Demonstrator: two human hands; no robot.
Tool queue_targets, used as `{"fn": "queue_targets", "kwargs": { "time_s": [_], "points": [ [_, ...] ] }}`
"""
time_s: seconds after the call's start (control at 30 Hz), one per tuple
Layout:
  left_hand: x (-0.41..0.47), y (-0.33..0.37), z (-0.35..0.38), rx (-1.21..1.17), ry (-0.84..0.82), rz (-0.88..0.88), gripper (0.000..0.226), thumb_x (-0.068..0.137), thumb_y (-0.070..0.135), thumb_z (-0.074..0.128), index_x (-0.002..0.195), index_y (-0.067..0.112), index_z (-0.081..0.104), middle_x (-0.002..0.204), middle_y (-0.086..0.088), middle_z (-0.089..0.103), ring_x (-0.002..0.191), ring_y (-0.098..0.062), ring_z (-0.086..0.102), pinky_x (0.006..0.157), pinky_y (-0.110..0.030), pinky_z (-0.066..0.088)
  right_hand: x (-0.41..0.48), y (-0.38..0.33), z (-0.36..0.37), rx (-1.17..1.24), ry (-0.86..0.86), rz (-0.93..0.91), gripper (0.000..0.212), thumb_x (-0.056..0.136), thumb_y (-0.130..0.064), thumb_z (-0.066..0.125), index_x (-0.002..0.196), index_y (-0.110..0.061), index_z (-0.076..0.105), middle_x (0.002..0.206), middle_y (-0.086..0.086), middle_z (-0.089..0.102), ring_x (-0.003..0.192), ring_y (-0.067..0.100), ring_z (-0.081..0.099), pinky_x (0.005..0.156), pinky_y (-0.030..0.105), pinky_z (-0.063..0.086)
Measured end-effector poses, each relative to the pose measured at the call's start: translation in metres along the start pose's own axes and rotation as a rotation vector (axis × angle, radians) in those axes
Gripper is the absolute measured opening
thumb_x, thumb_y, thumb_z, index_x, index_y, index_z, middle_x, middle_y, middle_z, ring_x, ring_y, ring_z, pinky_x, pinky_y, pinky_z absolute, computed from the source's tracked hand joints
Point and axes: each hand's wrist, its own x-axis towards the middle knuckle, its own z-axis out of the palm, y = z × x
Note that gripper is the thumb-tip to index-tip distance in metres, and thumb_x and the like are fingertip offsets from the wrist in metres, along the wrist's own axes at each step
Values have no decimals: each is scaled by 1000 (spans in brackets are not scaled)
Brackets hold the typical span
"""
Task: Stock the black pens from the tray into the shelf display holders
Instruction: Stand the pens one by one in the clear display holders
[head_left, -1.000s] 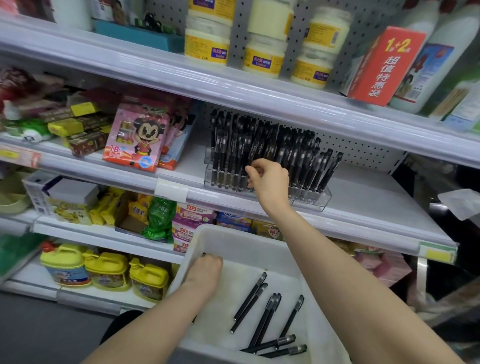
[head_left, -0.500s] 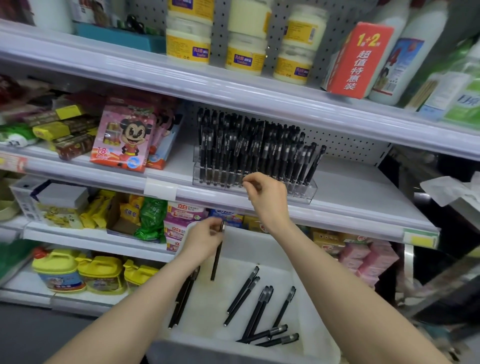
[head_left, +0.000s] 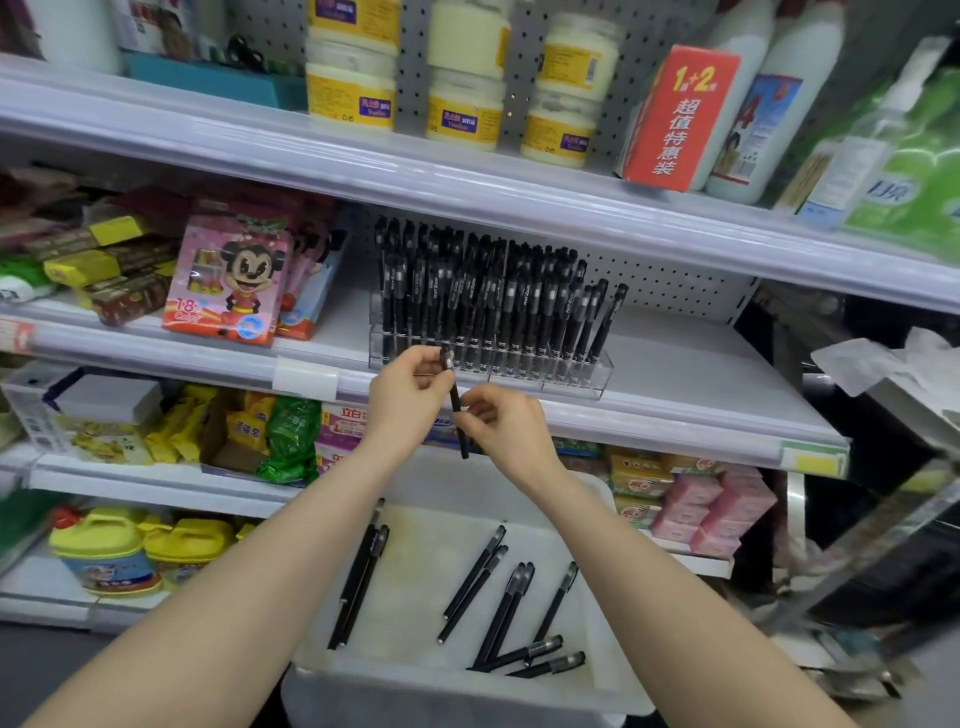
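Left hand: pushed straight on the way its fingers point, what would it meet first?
Likely the front wall of the clear pen holder, just beyond the left hand and the black pen it pinches; depth is hard to judge.

Bright even store light, soft shadows; wide-angle bowing, right edge blurred.

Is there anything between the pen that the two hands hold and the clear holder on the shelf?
Nothing visible. The left hand and right hand pinch the pen just in front of the clear holder, only air between. Standing pens crowd the holder; I cannot see a free slot.
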Motion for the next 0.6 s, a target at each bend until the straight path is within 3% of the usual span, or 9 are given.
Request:
{"fn": "queue_targets", "kwargs": {
  "time_s": [0.17, 0.27, 0.33, 0.47, 0.6],
  "points": [
    [-3, 3, 0, 10, -26, 16, 26, 87, 20, 68, 113, 16, 66, 100, 5, 70, 91, -9, 65, 83, -26, 53, 0, 0, 1, -40, 17, 3, 9, 87, -24, 70, 92, -16, 71, 82, -2, 73, 77, 13, 66, 77, 34, 54],
    [-10, -5, -2, 82, -68, 22, 26, 90, 25, 66, 115, 19, 65, 102, 9, 68, 83, 3, 60, 67, -5, 43, -1, 3, 1, -57, 12, 18, 7, 89, -23, 68, 91, -17, 70, 82, -2, 72, 78, 13, 66, 79, 35, 54],
    [-17, -17, -3, 177, -91, 15, 26, 92, 27, 63, 117, 19, 64, 104, 8, 67, 82, 3, 58, 65, -3, 40, -2, 6, 1, -62, 19, 23, 6, 88, -23, 69, 91, -17, 70, 81, -3, 72, 77, 12, 66, 79, 34, 54],
    [-33, -53, -3, 566, -268, 4, 35, 91, 29, 64, 124, 18, 61, 117, 0, 65, 102, -15, 61, 92, -30, 50, -1, 8, -1, -82, 23, 33, 7, 89, -23, 69, 92, -16, 70, 81, -4, 70, 74, 10, 63, 78, 29, 53],
    [-55, -75, -7, 1088, -566, -6, 33, 92, 11, 55, 125, 14, 59, 123, -7, 62, 112, -24, 60, 92, -34, 49, 3, 6, -5, -83, 34, 27, 10, 90, -23, 68, 96, -16, 70, 84, -4, 70, 78, 11, 63, 80, 29, 53]
  ]
}}
